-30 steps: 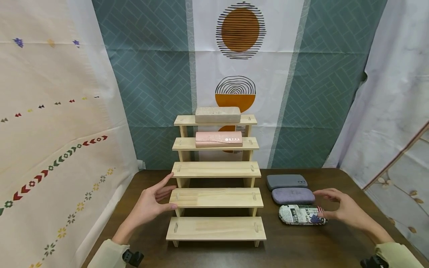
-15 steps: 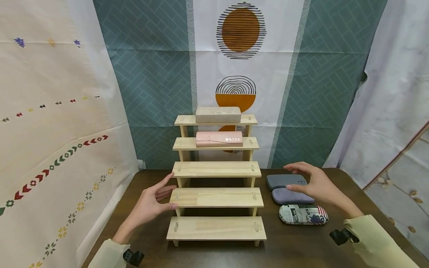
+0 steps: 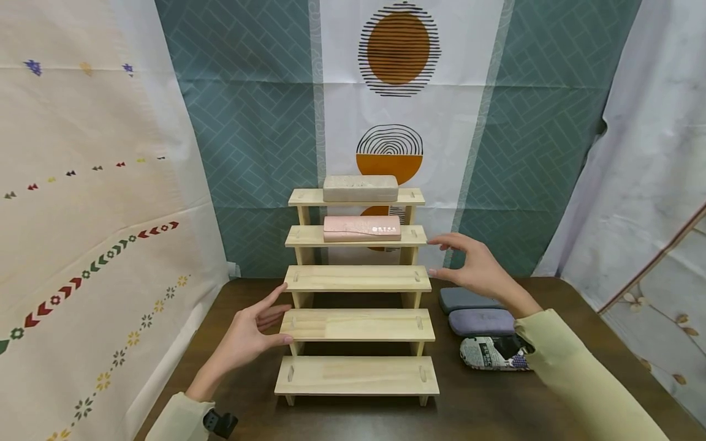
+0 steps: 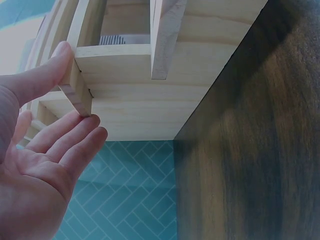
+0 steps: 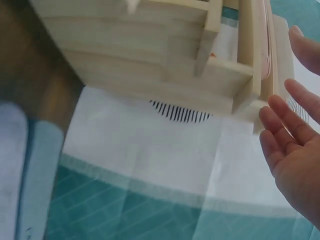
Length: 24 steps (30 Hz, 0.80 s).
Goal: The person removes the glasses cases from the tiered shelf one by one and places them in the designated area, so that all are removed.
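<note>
Left hand [image 3: 245, 334]: thumb and fingers pinch the left end of the second step from the near side of a five-step wooden stand [image 3: 357, 278], thumb at the step's near edge, fingertips at its far edge, index finger reaching up to the near left corner of the third step. Right hand [image 3: 477, 266]: holds nothing, thumb apart from the extended fingers, placed just beside the right ends of the third and fourth steps; whether a fingertip touches the wood, cannot tell. Stand: pale, centred on a dark brown table [image 3: 353, 422], steps rising toward the far side. Fourth step: one pink case [image 3: 361, 228], white lettering toward its right end, lying lengthwise. Fifth and farthest step: one beige-grey case [image 3: 361, 188], lying lengthwise. On the table to the right of the stand, a row of three cases: far, a grey-blue case [image 3: 466, 299]; middle, a purple case [image 3: 481, 321], just beside the first; near, a newsprint-patterned case [image 3: 480, 353], its right part covered by the black wrist device [image 3: 513, 346] of the right arm. Sleeves: pale yellow. Far side: teal-and-white hanging cloth [image 3: 248, 135] with orange and black-line roundels
</note>
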Motion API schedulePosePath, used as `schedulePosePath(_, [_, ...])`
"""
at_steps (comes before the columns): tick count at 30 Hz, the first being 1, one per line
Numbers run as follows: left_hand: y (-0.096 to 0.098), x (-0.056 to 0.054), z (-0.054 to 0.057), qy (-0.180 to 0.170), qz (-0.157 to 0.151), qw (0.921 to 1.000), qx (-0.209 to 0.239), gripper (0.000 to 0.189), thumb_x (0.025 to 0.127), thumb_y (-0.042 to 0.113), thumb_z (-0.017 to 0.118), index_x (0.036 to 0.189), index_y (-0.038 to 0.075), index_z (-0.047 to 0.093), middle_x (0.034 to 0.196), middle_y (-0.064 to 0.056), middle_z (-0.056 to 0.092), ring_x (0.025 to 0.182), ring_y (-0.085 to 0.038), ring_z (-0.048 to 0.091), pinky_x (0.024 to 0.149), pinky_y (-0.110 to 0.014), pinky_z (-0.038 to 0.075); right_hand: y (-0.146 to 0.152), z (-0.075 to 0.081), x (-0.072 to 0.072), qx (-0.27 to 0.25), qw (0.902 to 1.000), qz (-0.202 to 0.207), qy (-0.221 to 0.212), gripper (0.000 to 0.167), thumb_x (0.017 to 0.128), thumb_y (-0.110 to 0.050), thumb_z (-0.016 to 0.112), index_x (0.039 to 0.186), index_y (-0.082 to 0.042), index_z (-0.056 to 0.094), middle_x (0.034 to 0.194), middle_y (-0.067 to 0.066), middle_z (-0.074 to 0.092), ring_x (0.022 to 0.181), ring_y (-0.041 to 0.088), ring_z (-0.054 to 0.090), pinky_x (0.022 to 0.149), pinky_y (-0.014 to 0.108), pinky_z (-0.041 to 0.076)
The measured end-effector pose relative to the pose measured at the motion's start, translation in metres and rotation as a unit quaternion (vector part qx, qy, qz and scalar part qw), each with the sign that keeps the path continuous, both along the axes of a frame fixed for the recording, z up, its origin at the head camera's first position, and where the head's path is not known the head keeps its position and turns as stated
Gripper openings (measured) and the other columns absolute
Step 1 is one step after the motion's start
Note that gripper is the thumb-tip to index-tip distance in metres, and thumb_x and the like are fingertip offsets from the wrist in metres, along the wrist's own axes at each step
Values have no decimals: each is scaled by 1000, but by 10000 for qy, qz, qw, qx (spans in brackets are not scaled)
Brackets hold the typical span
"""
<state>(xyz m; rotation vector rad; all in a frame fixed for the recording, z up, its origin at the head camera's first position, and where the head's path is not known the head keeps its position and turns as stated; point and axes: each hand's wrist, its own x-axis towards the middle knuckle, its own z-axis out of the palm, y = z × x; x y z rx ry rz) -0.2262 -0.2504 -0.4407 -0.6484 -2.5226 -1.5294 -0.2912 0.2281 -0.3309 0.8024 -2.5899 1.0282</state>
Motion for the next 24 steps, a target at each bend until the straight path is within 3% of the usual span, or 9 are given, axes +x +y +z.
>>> schedulePosePath(8, [0,0,0,24,-2,10000,0,106,78,9,94,166,25,37,138,-23,65,128,-35,64,101,-56,53,-37,23,-35,130,9998,117,-72,67,91,-28,86,149,-9,59,152,15,54,134,39,51,111,62,41])
schedulePosePath(13, [2,-1,0,11,-50,10000,77,104,79,9,94,165,25,39,137,-25,65,128,-36,64,102,-56,52,-50,27,-54,241,9994,212,-139,70,91,-31,86,151,-9,58,157,14,50,141,43,46,115,61,39])
schedulePosePath(24, [1,0,0,47,-43,10000,58,104,79,7,94,165,25,39,138,-26,64,127,-36,64,101,-57,52,-79,30,-71,205,9989,290,-304,69,91,-25,87,149,-1,57,144,19,59,121,36,61,105,54,50])
